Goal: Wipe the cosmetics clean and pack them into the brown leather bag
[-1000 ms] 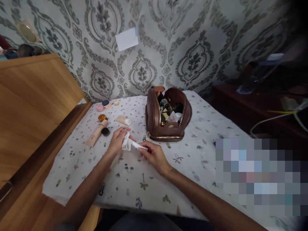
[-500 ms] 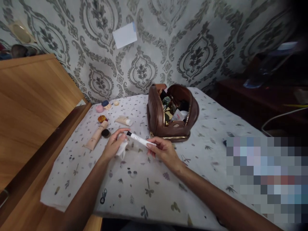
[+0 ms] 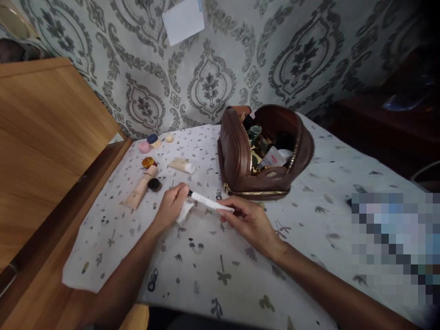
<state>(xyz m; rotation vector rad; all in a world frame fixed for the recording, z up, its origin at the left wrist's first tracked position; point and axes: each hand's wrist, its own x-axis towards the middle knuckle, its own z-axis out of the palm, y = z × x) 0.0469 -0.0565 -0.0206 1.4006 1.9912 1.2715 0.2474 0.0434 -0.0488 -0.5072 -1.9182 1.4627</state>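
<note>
A slim white cosmetic tube (image 3: 207, 201) with a black cap is held between my two hands above the cloth. My left hand (image 3: 173, 201) is closed, its thumb and fingers pinching the black cap. A crumpled white tissue (image 3: 184, 213) hangs from that same hand, under the fingers. At the tube's other end, my right hand (image 3: 252, 222) pinches the flat tail between thumb and fingers. A brown cosmetic bag (image 3: 237, 151), unzipped and full of small items, stands just behind my right hand.
Left on the patterned cloth (image 3: 195, 284) lie a beige tube (image 3: 140, 188), a dark-lidded jar (image 3: 154, 184), an amber-lidded jar (image 3: 147, 162), a white-capped tube (image 3: 182, 165), a pink sponge (image 3: 144, 146) and a blue-topped jar (image 3: 153, 140). A wooden panel (image 3: 51, 123) borders the left; wallpaper rises behind.
My left fingers, stretched out beside the black cap before, have closed around it. The right hand keeps its pinch on the tube's tail. The view has shifted slightly.
</note>
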